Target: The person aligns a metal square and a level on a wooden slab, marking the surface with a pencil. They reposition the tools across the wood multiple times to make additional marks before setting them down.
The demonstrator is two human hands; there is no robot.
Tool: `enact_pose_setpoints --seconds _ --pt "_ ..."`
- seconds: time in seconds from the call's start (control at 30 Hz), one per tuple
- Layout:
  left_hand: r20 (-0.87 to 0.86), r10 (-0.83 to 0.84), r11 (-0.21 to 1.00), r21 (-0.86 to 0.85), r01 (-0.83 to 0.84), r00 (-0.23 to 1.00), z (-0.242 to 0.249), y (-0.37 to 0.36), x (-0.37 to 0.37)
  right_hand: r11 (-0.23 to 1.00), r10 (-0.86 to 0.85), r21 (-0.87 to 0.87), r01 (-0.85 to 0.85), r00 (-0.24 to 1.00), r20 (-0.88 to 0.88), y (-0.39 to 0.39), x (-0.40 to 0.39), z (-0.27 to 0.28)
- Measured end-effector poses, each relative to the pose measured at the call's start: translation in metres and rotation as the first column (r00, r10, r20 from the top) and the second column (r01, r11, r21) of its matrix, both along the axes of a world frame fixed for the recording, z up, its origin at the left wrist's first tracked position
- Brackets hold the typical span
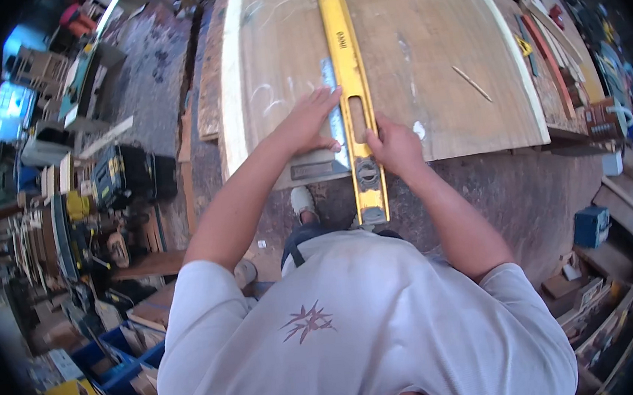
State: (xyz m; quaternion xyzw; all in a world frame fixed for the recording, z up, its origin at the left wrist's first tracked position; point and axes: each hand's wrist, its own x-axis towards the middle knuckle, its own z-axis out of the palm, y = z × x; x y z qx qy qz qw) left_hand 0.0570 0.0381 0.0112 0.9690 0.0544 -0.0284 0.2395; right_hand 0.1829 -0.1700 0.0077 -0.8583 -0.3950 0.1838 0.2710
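Note:
A long yellow spirit level [351,63] lies lengthwise over a wide wooden slab [437,29], its near end jutting past the slab's edge toward my body. Left of the level and alongside it is a try square [335,113], its dark stock [312,170] at the slab's near edge. My left hand [311,120] is spread over the slab and the square, fingertips reaching the level's left side. On the level's right side, my right hand [398,145] grips its edge, the thumb against it and the other fingers partly hidden. A pencil [472,84] rests on the slab to the right.
Tool cases [122,173] and timber offcuts crowd the left. At lower left are blue bins [108,358]. A blue box [592,227] sits on the right, near wood scraps. Lumber strips [546,64] lie beyond the slab's right edge. My shoe [303,204] shows below the slab.

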Motion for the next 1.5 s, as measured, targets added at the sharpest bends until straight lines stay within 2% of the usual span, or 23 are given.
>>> enact_pose_setpoints --seconds 0.07,0.1,0.17,0.2,0.27,0.6,0.97,1.03,1.07,1.13,1.17,1.2,1.27,1.3,1.37,1.5 --pt "-0.007 0.038 0.999 -0.033 -0.038 0.999 0.004 -0.001 0.001 1.0 0.001 0.027 -0.003 0.997 0.074 0.0 -0.002 -0.001" --pt "-0.009 -0.006 1.0 -0.027 0.006 1.0 0.006 0.0 0.001 0.999 -0.043 0.033 0.041 0.996 0.072 0.001 -0.003 -0.003" --pt "-0.066 0.043 0.999 -0.028 -0.045 0.997 0.009 -0.002 0.005 1.0 0.007 0.017 -0.009 0.993 0.119 -0.001 -0.001 -0.007" --pt "-0.073 0.006 1.0 -0.026 -0.008 0.997 0.009 -0.005 0.007 0.999 -0.03 0.018 0.028 0.993 0.111 -0.003 -0.001 -0.009" --pt "-0.126 0.091 0.996 0.009 -0.09 0.988 0.012 -0.007 0.007 0.995 -0.011 0.101 0.001 0.995 0.099 -0.004 -0.003 -0.008" --pt "-0.132 0.047 0.998 0.042 -0.042 0.99 0.007 -0.003 0.006 0.998 0.036 0.043 -0.037 0.999 0.027 -0.004 -0.001 0.0" --pt "-0.162 0.042 0.999 0.027 -0.038 0.986 0.012 -0.004 0.005 1.0 -0.01 0.026 0.01 1.0 0.015 -0.007 -0.009 0.002" --pt "-0.063 0.031 0.999 0.008 -0.031 0.998 0.011 0.001 0.005 0.999 -0.028 0.031 0.028 1.0 0.002 -0.009 -0.01 0.005" --pt "-0.07 0.02 1.0 0.017 -0.019 0.997 0.006 0.009 0.007 0.998 -0.051 0.041 0.051 0.999 -0.006 -0.011 -0.013 0.007" --pt "0.078 0.168 0.975 -0.159 -0.154 0.983 -0.009 0.03 0.018 0.993 -0.1 0.058 0.102 0.994 -0.031 -0.018 -0.021 0.007" --pt "0.165 0.195 0.977 -0.115 -0.178 0.967 -0.014 0.039 0.027 0.99 -0.116 0.068 0.12 0.992 -0.054 -0.022 -0.025 0.006" --pt "0.153 0.171 0.982 -0.108 -0.156 0.973 -0.021 0.05 0.042 0.987 -0.136 0.078 0.142 0.988 -0.078 -0.026 -0.029 0.004" --pt "0.265 0.333 0.941 -0.157 -0.3 0.905 -0.033 0.082 0.078 0.974 -0.202 0.085 0.211 0.974 -0.102 -0.036 -0.043 0.004" --pt "0.252 0.304 0.95 -0.151 -0.273 0.919 -0.036 0.098 0.096 0.964 -0.242 0.089 0.252 0.964 -0.109 -0.041 -0.049 0.005" --pt "0.289 0.406 0.908 -0.233 -0.348 0.867 -0.036 0.128 0.134 0.955 -0.281 0.051 0.291 0.949 -0.139 -0.049 -0.059 0.008" --pt "0.301 0.294 0.951 -0.187 -0.247 0.907 -0.048 0.193 0.2 0.921 -0.39 -0.122 0.37 0.884 -0.258 -0.05 -0.073 0.023"
